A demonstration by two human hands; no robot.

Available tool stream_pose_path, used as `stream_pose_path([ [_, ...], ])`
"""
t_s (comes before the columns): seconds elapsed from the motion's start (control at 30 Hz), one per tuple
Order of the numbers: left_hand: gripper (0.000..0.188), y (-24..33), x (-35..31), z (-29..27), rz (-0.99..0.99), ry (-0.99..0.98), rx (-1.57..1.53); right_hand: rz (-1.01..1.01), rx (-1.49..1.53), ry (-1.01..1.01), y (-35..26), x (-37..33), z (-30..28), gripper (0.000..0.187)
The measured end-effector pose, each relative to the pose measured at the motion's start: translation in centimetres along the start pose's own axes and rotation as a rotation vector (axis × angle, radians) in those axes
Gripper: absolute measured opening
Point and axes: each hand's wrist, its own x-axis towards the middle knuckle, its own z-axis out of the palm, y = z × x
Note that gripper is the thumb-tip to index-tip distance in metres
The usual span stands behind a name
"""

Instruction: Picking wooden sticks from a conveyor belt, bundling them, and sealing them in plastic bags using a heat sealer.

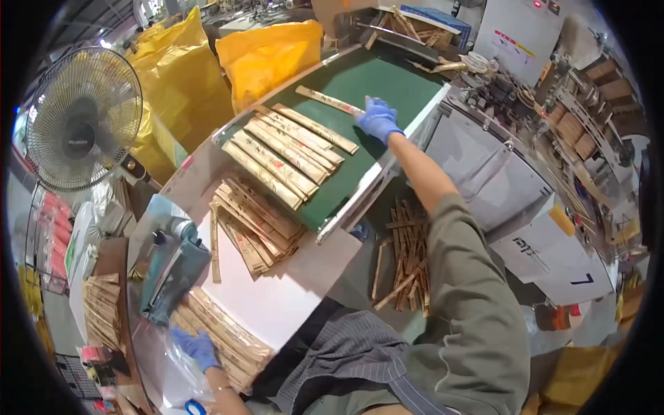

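Note:
My right hand (379,119), in a blue glove, reaches over the green conveyor belt (394,79). Its fingers are closed at the near end of a single long, slim paper packet (325,98), which looks like wrapped chopsticks. More such packets (283,149) lie in a slanted row on the belt, to the left of that hand. At the lower left, my gloved left hand (197,348) grips the side of a clear plastic bag (232,339) filled with packets. Its fingertips are partly hidden against the plastic. A loose pile of packets (256,221) rests on the white table (297,297).
A fan (86,117) stands at left, before yellow sacks (270,59). Blue-green cloth or plastic (173,266) lies beside the bagged bundle. Below the belt's right side is a heap of packets (408,266). White machine housings (477,166) flank the belt at right.

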Motion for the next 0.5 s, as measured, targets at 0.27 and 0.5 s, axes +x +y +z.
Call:
stream_pose_path([
  [0.27,0.054,10.7,6.5,7.3,0.36,-0.231,-0.547,-0.476,0.058,-0.127,-22.3,-5.0,4.6,0.02],
  [0.5,0.066,17.6,9.6,13.9,-0.377,-0.675,-1.495,-0.235,0.524,-0.494,-30.8,-16.2,7.6,0.062],
])
